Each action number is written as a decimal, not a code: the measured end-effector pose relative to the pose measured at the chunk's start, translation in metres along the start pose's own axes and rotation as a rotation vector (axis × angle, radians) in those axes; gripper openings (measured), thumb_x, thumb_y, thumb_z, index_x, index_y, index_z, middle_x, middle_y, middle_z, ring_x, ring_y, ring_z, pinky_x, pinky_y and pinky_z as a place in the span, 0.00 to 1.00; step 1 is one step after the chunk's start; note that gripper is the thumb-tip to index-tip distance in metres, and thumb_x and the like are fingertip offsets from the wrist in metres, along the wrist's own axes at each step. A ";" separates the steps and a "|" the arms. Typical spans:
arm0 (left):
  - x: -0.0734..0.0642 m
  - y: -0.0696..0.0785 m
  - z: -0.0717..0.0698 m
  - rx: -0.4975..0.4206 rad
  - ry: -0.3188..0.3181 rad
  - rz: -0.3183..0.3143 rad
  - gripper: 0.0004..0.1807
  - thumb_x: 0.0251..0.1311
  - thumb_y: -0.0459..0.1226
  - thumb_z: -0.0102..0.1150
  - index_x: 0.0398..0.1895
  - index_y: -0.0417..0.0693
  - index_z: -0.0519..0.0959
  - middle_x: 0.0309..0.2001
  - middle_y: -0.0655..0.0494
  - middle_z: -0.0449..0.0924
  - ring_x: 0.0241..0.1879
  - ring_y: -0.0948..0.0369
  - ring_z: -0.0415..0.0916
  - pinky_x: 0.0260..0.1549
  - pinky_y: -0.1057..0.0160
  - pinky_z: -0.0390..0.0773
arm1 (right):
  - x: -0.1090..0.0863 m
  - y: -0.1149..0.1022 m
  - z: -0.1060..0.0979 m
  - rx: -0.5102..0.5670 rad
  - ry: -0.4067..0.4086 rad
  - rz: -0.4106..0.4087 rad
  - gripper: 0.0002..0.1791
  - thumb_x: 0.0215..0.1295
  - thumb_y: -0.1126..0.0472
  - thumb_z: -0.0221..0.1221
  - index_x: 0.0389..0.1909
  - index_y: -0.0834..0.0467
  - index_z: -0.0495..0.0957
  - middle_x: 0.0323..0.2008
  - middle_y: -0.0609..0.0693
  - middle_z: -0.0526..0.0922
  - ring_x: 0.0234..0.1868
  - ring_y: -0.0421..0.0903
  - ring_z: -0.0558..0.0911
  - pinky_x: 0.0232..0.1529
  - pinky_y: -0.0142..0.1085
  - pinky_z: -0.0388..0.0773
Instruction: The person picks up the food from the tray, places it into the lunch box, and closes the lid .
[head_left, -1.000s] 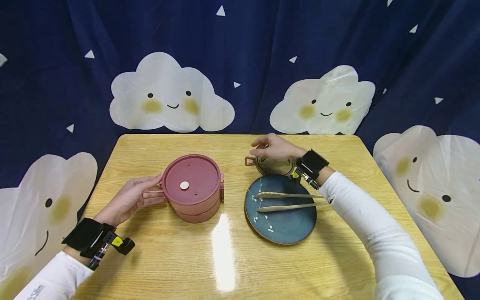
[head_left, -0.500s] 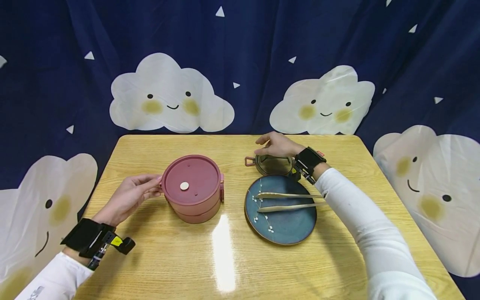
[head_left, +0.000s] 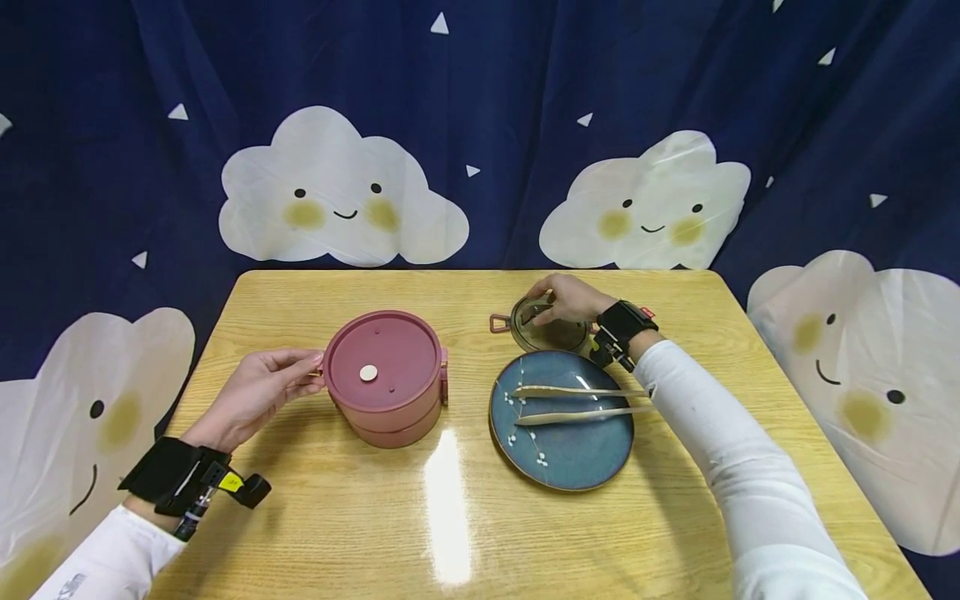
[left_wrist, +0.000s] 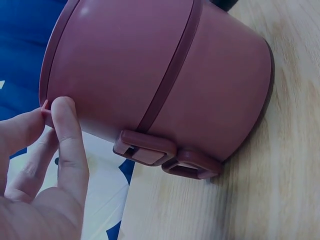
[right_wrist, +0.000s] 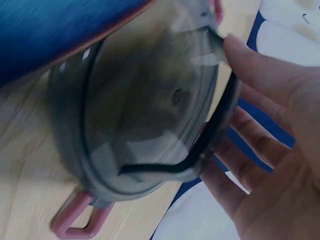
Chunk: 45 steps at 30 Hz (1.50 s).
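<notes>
My left hand (head_left: 262,387) pinches a small tab (left_wrist: 46,112) at the lid edge of a round, dusky-pink two-tier lunch box (head_left: 397,421). The thumb and a finger meet on that tab, and the box stands upright with its lid on. Farther back on the right, my right hand (head_left: 570,300) is over a round smoky see-through container (head_left: 558,336) with pink side loops. Its dark carrying handle (right_wrist: 217,125) stands up from the top, between my thumb and fingers. The hand hides part of the container in the head view.
A blue plate (head_left: 577,462) with white flower sprigs lies just in front of the smoky container. Two slim wooden pieces, like tongs (head_left: 570,415), lie across it, their right ends beside my sleeve. A dark blue curtain (head_left: 502,100) with clouds hangs behind the table (head_left: 360,517).
My right hand has come down from above the smoky container, and its fingers now flank the handle. My left fingers have drawn together at the lunch box's tab, which stays in place.
</notes>
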<state>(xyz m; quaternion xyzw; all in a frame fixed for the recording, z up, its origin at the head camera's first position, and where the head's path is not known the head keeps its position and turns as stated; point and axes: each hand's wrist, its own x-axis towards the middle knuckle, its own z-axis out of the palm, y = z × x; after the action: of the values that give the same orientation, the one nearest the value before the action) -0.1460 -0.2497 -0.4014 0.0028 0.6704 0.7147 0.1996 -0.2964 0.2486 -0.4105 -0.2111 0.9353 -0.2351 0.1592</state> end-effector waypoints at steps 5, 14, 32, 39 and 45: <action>-0.001 0.001 0.001 -0.015 0.004 -0.004 0.06 0.75 0.39 0.62 0.45 0.54 0.88 0.42 0.63 0.90 0.38 0.69 0.88 0.46 0.72 0.88 | -0.002 0.006 0.000 -0.041 0.014 -0.029 0.23 0.61 0.62 0.75 0.56 0.64 0.86 0.56 0.61 0.89 0.50 0.57 0.88 0.53 0.49 0.86; -0.001 0.001 0.002 -0.013 0.006 0.013 0.06 0.75 0.39 0.62 0.45 0.54 0.88 0.42 0.63 0.90 0.39 0.69 0.89 0.47 0.72 0.88 | -0.003 0.009 0.001 -0.084 0.034 -0.113 0.18 0.61 0.63 0.75 0.52 0.62 0.89 0.48 0.58 0.92 0.46 0.54 0.89 0.51 0.50 0.86; -0.002 0.004 0.003 0.012 0.007 0.003 0.06 0.74 0.40 0.63 0.44 0.57 0.89 0.43 0.64 0.90 0.40 0.70 0.89 0.48 0.71 0.88 | -0.008 -0.006 -0.019 -0.187 0.080 -0.152 0.19 0.67 0.62 0.71 0.56 0.64 0.87 0.52 0.62 0.90 0.46 0.55 0.89 0.46 0.45 0.85; -0.003 0.004 0.003 0.012 0.003 0.011 0.06 0.74 0.40 0.63 0.44 0.56 0.89 0.42 0.64 0.90 0.40 0.70 0.89 0.48 0.71 0.88 | -0.008 -0.028 -0.027 -0.226 0.109 -0.192 0.19 0.68 0.59 0.70 0.56 0.63 0.87 0.50 0.60 0.90 0.44 0.52 0.88 0.43 0.43 0.82; -0.002 0.003 0.002 0.007 0.007 0.001 0.06 0.74 0.40 0.63 0.45 0.55 0.89 0.43 0.64 0.90 0.40 0.70 0.89 0.48 0.71 0.88 | -0.010 -0.056 -0.033 -0.257 0.139 -0.241 0.19 0.70 0.57 0.68 0.57 0.62 0.87 0.49 0.58 0.90 0.40 0.49 0.86 0.43 0.43 0.83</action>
<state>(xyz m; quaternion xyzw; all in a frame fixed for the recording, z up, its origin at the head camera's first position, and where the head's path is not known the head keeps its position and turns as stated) -0.1447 -0.2479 -0.3974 0.0013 0.6736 0.7124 0.1970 -0.2828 0.2208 -0.3521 -0.3233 0.9344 -0.1451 0.0365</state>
